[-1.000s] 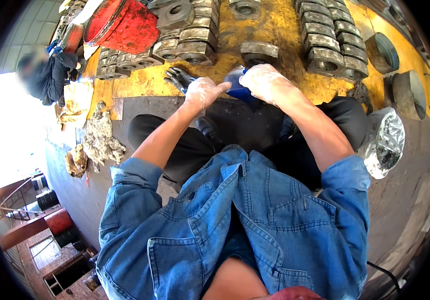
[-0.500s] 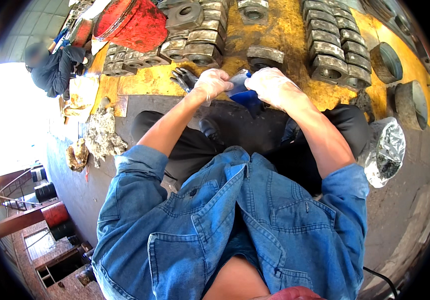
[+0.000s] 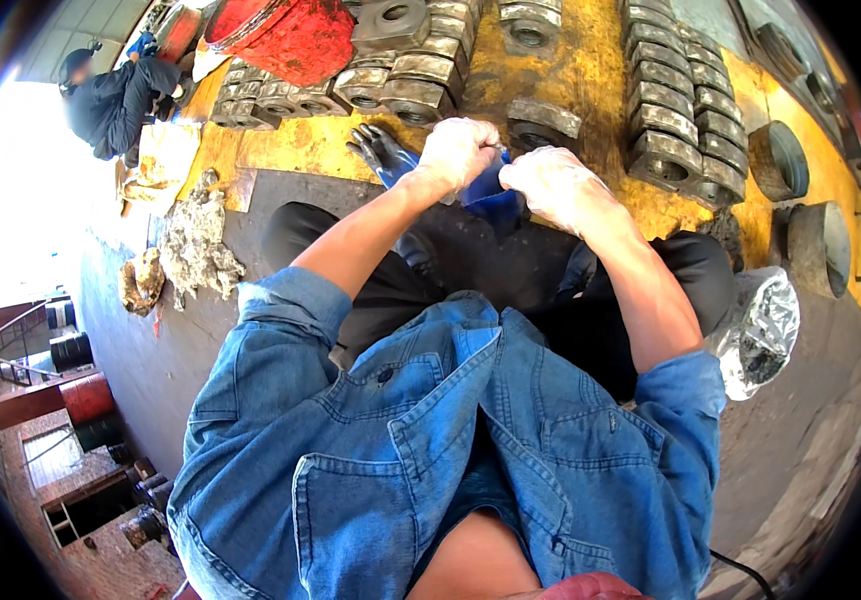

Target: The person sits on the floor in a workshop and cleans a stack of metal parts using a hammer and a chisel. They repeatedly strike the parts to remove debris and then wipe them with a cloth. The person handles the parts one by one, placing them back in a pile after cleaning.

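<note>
My left hand (image 3: 458, 153), in a thin see-through plastic glove, is closed on the upper edge of a blue work glove (image 3: 496, 206). Gloved the same way, my right hand (image 3: 562, 186) pinches the other side of that edge. The blue glove hangs between my hands above my lap; its lower part is dark and partly in shadow. Close by on the left, a second work glove (image 3: 384, 152), blue with black fingers, lies at the edge of the yellow surface. Just beyond my hands sits a metal block (image 3: 542, 122) with a round hole.
Stacked metal blocks (image 3: 662, 120) stand right and left on the yellow surface. A red bucket (image 3: 295, 45) is at far left, metal rings (image 3: 818, 248) at right. A silver plastic bag (image 3: 758, 330) and dirty rags (image 3: 195, 245) lie on the floor. Another person (image 3: 120, 95) crouches far left.
My left hand has moved slightly right and farther away, my right hand slightly right and nearer. More of the lying glove shows. The view has shifted a little.
</note>
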{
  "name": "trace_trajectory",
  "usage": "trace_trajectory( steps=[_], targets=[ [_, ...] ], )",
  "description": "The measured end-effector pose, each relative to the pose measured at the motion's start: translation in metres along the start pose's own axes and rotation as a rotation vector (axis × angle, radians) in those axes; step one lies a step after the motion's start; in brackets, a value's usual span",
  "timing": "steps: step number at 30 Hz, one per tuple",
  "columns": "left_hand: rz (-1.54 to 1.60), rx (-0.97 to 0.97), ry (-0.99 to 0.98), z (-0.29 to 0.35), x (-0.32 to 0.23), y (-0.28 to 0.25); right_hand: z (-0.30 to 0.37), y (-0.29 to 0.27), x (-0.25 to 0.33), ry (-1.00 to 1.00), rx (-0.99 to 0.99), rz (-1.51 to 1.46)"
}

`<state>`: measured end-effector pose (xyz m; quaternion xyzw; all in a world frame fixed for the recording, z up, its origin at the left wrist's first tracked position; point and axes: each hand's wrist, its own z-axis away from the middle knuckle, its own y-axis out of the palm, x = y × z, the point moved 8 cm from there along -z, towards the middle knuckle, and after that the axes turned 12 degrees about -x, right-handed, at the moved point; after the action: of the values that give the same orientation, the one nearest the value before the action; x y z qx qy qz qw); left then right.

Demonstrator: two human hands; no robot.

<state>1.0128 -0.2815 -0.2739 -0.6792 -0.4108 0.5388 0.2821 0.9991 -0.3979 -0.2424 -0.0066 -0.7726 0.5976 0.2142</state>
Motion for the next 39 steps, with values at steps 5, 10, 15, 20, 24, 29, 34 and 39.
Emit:
trace_trajectory(
  steps=[5, 10, 15, 20, 24, 29, 34, 39],
  targets=[
    [-0.063, -0.072, 0.179, 0.007, 0.008, -0.004, -0.001, -0.007, 0.004, -0.018, -0.057, -0.006],
    [-0.201, -0.015, -0.022, 0.013, -0.011, -0.032, 0.003, -0.013, -0.003, 0.033, -0.102, -0.037],
    [-0.334, 0.249, -0.186, 0.039, 0.017, -0.024, 0.000, -0.009, -0.004, 0.024, -0.085, -0.026],
    [-0.041, 0.389, -0.147, 0.044, 0.019, -0.006, -0.004, -0.006, -0.012, 0.022, -0.081, -0.003],
    [0.340, 0.313, -0.531, 0.054, 0.035, 0.006, 0.002, -0.008, -0.013, 0.021, -0.096, 0.117],
    [0.207, 0.243, -0.297, 0.037, -0.007, 0.000, -0.001, -0.025, -0.006, 0.093, -0.219, 0.217],
    [0.181, 0.088, -0.180, 0.028, -0.022, -0.013, -0.009, -0.021, 0.002, 0.154, -0.353, -0.206],
    [0.233, 0.207, -0.468, 0.029, -0.010, -0.017, -0.001, 0.008, -0.030, 0.381, -0.098, -0.262]
  ],
)
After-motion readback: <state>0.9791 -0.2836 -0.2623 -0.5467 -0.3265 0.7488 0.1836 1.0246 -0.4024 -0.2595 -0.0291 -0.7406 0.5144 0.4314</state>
